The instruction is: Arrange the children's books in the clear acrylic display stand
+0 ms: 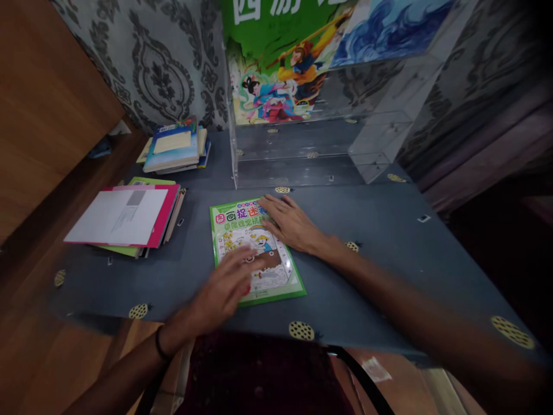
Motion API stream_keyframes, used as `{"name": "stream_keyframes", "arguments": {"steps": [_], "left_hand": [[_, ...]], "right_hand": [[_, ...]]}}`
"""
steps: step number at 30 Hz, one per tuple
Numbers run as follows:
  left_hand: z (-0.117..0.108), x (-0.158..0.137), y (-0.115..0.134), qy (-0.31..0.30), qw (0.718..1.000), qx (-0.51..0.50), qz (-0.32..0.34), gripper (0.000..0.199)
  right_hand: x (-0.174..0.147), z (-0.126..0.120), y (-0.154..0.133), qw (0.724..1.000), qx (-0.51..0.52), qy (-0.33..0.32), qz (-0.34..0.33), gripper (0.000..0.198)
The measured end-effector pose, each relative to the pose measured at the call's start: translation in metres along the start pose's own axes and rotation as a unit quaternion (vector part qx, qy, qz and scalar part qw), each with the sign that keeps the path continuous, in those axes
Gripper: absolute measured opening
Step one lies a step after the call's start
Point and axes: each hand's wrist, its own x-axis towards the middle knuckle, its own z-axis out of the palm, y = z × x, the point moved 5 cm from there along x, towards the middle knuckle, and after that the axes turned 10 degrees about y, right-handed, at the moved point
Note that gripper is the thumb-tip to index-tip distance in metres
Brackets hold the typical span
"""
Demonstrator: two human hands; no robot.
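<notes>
A green-bordered picture book (276, 282) with colourful Chinese lettering and a line-drawn scene lies face up on the table. My right hand (294, 225) rests flat with fingers stretched over the book's upper right corner. Over the lower left part of the cover is my left hand (227, 282), blurred by motion, its fingers extended and apart. Whether the left fingers touch the cover I cannot tell. Neither hand grips anything. A dark band circles my left wrist.
A clear acrylic rack (375, 144) stands at the back, holding a green illustrated book (276, 63) and a blue wave-pattern one (389, 29). At the left are two stacks, one topped by a blue book (173, 147), the other by a white-and-pink cover (125, 213). The tablecloth (371, 300) has pineapple prints.
</notes>
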Motion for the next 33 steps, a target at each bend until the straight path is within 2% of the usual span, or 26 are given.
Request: {"name": "stream_keyframes", "arguments": {"steps": [3,5,7,10,14,20,22,28,33], "left_hand": [[-0.021,0.006,-0.047,0.083,0.992,0.013,-0.090,0.037],[-0.030,0.012,-0.073,0.090,0.989,0.033,-0.110,0.036],[-0.034,0.016,-0.089,0.079,0.990,0.040,-0.113,0.037],[-0.035,0.018,-0.095,0.067,0.991,0.047,-0.109,0.038],[-0.033,0.015,-0.090,0.060,0.992,0.055,-0.099,0.040],[-0.034,0.015,-0.089,0.055,0.992,0.058,-0.098,0.038],[-0.034,0.015,-0.090,0.055,0.992,0.060,-0.096,0.038],[-0.033,0.014,-0.090,0.052,0.992,0.066,-0.096,0.036],[-0.032,0.014,-0.091,0.048,0.991,0.073,-0.100,0.035]], "right_hand": [[-0.001,0.001,-0.031,0.998,0.009,-0.034,-0.052,0.041],[-0.004,0.005,-0.058,0.992,0.037,-0.071,-0.102,0.040],[-0.009,0.010,-0.085,0.981,0.069,-0.108,-0.147,0.041],[-0.020,0.015,-0.117,0.964,0.115,-0.144,-0.192,0.047],[-0.037,0.012,-0.138,0.946,0.175,-0.163,-0.217,0.047],[-0.062,-0.004,-0.144,0.928,0.235,-0.202,-0.207,0.048],[-0.068,-0.009,-0.141,0.926,0.258,-0.197,-0.191,0.050],[-0.078,-0.018,-0.111,0.964,0.250,-0.070,-0.064,0.045],[-0.082,-0.017,-0.086,0.971,0.236,-0.033,0.000,0.045]]}}
